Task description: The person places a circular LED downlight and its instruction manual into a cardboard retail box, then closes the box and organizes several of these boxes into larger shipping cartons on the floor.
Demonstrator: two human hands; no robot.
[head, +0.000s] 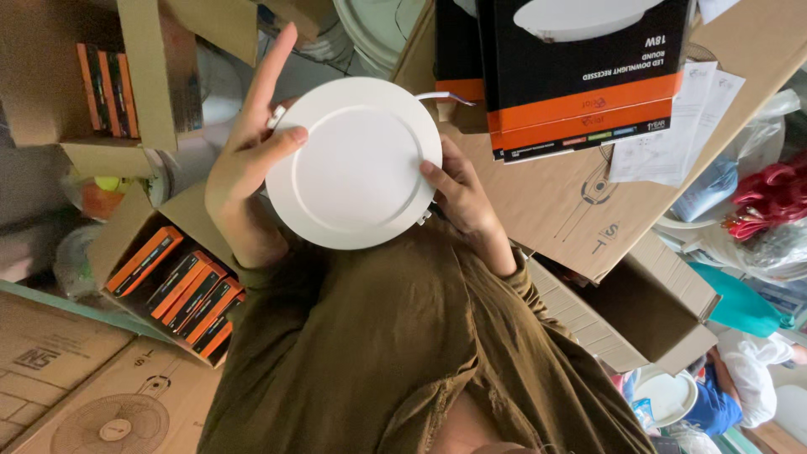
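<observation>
An open cardboard carton of orange-and-black boxes sits at far left; beside it the left hand grips the round white recessed downlight panel by its rim, thumb pressed on the face, index finger raised. The right hand pinches the opposite rim, holding the panel above the olive-clad lap. It looks light, rigid, smooth and scratch-prone, best held by its edges.

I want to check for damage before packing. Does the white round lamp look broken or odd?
No damage shows. The white round lamp looks smooth and whole, held between the left hand and right hand. Its back is hidden.
</observation>
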